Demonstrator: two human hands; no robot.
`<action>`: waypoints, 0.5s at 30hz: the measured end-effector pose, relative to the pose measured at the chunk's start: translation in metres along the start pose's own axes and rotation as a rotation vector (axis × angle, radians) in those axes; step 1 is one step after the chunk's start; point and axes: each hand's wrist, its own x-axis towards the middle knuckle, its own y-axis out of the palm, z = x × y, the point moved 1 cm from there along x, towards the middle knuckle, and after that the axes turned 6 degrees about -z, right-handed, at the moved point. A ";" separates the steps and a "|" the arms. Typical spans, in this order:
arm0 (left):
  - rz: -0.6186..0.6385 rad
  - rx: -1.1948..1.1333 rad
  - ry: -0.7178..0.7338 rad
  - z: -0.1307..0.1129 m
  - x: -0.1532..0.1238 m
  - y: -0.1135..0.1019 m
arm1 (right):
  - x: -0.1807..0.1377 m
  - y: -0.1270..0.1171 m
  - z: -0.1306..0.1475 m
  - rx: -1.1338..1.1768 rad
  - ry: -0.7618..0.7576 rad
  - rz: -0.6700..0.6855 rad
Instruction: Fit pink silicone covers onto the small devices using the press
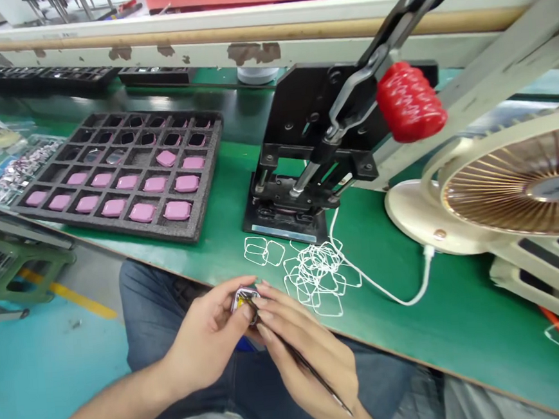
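Observation:
My left hand (207, 334) is closed around a small square watch case (240, 298) with a purplish metal rim, held above my lap at the table's front edge. Something yellow shows inside the case, partly covered by my left thumb. In my right hand (310, 355) lies a thin dark tweezers-like tool (316, 376). Its back end sticks out towards my wrist, and its tip is hidden among the fingers at the case. My right fingertips touch the case too. A tangle of thin white square gaskets (316, 268) lies on the green table just beyond my right hand.
A black foam tray (201, 196) with pink-covered and dark watch parts sits at the left. Behind the gaskets stands a black hand press (283, 196) with a red-wrapped lever handle (409, 102). A beige fan (514, 178) and its white cable (403, 302) occupy the right.

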 end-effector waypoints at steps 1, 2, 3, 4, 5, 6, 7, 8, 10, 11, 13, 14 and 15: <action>-0.009 0.014 0.004 0.000 -0.001 0.000 | -0.001 0.000 0.000 -0.010 -0.001 0.005; -0.018 0.028 0.006 0.001 -0.001 0.000 | -0.002 0.000 0.000 -0.020 -0.002 0.009; -0.026 0.044 0.005 0.001 -0.002 0.001 | -0.002 0.000 0.001 -0.027 -0.001 0.009; -0.032 0.063 0.005 0.001 -0.002 0.000 | -0.002 -0.001 0.001 -0.033 -0.002 0.009; -0.037 0.085 0.005 0.002 -0.002 0.000 | -0.003 -0.001 0.001 -0.037 -0.007 0.010; -0.039 0.109 0.005 0.002 -0.003 0.000 | -0.003 -0.001 0.001 -0.039 -0.013 0.012; -0.040 0.133 0.006 0.002 -0.003 -0.001 | -0.002 -0.001 0.001 -0.040 -0.018 0.017; -0.039 0.157 0.008 0.002 -0.003 -0.001 | -0.002 -0.001 0.001 -0.039 -0.020 0.022; -0.036 0.199 0.017 0.002 -0.003 -0.002 | -0.001 -0.001 0.001 -0.038 -0.021 0.030; -0.037 0.217 0.022 0.001 -0.004 -0.002 | -0.001 0.000 0.000 -0.039 -0.024 0.029; -0.038 0.252 0.034 0.000 -0.004 -0.002 | 0.000 0.000 0.000 -0.040 -0.047 0.029; -0.037 0.266 0.039 -0.001 -0.004 -0.002 | 0.001 0.000 0.000 -0.038 -0.065 0.029; -0.036 0.278 0.043 -0.002 -0.004 -0.003 | 0.001 0.000 0.000 -0.037 -0.080 0.030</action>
